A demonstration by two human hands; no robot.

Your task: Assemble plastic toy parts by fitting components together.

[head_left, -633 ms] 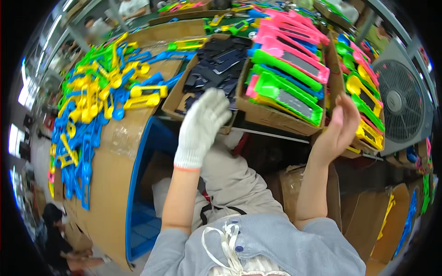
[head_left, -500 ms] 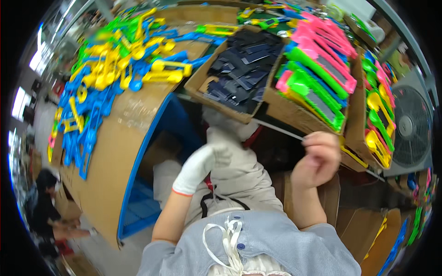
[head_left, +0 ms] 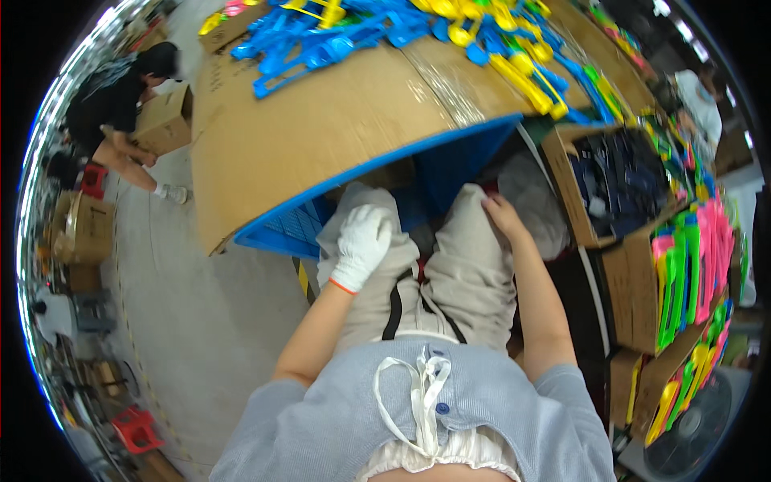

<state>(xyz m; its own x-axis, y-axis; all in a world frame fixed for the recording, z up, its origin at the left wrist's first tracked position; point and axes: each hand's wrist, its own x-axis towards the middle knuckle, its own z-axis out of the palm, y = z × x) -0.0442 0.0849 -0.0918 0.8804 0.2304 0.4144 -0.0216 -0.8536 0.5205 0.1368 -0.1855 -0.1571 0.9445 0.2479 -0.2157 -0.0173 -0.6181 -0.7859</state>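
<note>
My left hand (head_left: 365, 243), in a white knit glove with an orange cuff, lies on my left thigh near the knee, its fingers loosely bent over the beige trousers (head_left: 462, 281). My bare right hand (head_left: 503, 217) rests against the outer side of my right knee, fingers touching the cloth. I make out nothing held in either hand. Just ahead of my knees is a blue plastic crate (head_left: 462, 173), its side open towards me, with a cardboard sheet (head_left: 321, 120) over its top. Blue plastic spoon-shaped pieces (head_left: 321, 52) and yellow plastic pieces (head_left: 526, 84) are heaped on that sheet.
At the right stand a carton of dark flat pieces (head_left: 618, 181), a carton of pink, green and blue pieces (head_left: 691, 257) and a fan (head_left: 691, 434). Far left, a person in black (head_left: 116, 104) bends by a cardboard box (head_left: 165, 120). Another person (head_left: 699, 104) is far right.
My view has swung left, so the cartons now sit farther right. My right hand has come down from beside the cartons to my knee. My left hand has settled on my thigh.
</note>
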